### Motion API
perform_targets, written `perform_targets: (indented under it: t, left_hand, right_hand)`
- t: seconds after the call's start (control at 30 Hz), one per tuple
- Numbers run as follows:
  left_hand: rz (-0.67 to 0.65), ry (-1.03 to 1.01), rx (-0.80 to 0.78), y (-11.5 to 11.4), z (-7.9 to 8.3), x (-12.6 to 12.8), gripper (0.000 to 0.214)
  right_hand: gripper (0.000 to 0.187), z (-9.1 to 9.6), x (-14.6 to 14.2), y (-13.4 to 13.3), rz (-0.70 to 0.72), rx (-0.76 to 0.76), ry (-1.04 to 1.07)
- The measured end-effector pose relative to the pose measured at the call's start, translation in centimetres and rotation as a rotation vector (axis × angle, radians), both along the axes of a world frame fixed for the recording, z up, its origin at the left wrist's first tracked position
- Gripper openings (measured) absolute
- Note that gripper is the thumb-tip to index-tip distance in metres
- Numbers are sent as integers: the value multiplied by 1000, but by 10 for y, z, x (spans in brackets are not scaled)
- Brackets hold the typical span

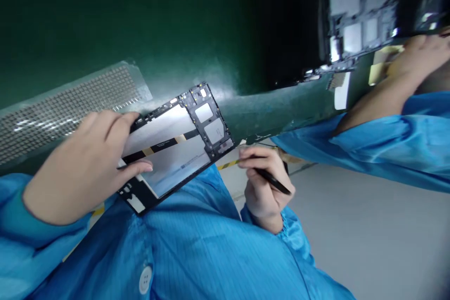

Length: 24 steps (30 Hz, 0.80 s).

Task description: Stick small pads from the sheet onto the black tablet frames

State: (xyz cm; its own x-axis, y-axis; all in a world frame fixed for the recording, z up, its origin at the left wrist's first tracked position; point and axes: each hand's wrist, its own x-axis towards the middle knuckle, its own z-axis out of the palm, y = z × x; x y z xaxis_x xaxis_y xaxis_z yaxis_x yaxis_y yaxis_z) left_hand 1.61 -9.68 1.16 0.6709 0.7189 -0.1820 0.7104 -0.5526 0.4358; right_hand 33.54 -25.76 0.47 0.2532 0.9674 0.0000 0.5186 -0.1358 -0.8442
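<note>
My left hand (82, 164) grips an open tablet chassis (172, 166) by its left end, thumb over the inner face and fingers along the far edge. The chassis is tilted, with a black frame, silvery panels and a dark ribbon cable across the middle. My right hand (265, 180) is closed round slim black tweezers (270, 179), just off the chassis's right corner. A small pale bit (242, 142) shows by the fingertips; whether the tweezers pinch it I cannot tell. Beside my left hand lies a clear sheet with rows of small grey pads (80, 103).
On the green mat (140, 18), more tablet chassis (362, 33) lie at the upper right, partly dark and blurred. A co-worker's arm (383, 93) in a blue sleeve reaches in at the right, near a yellowish piece (378, 66) and a white tab (341, 93). Grey floor (351, 225) shows below.
</note>
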Motion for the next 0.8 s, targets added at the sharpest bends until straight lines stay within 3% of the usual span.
perform_targets:
  t: [0.13,0.17,0.23,0.27,0.33,0.43,0.53,0.6,0.7,0.8]
  left_hand:
    - [88,-132,46,-35,4,17,82]
    - [109,-151,86,-41,5,22,79]
    - [165,-201,160,-43,9,27,76]
    - [194,-234,192,-38,13,27,73]
    - [266,-302,257,-15,19,19,67]
    - [425,-392,373,35,19,-6,56]
    - [545,-444,449,71,1,-27,40]
    - [554,-452,464,77,-16,-32,31]
    - [521,-455,436,69,-39,-24,30]
    - [560,-489,375,56,-48,-11,30]
  right_hand:
    - [16,-12,-29,-27,302,-303,223]
    - [31,-15,-39,-29,298,-321,301]
    - [52,-17,-53,-20,101,-291,459]
    - [54,-13,-56,-5,-18,-263,518]
    - [46,5,-56,48,-166,-196,575]
    - [54,42,-57,177,-75,-138,604]
    - [32,61,-76,322,50,-169,398]
    - [29,62,-93,400,82,-205,298]
    - [35,56,-117,470,112,-217,112]
    - [39,50,-153,500,164,-165,-77]
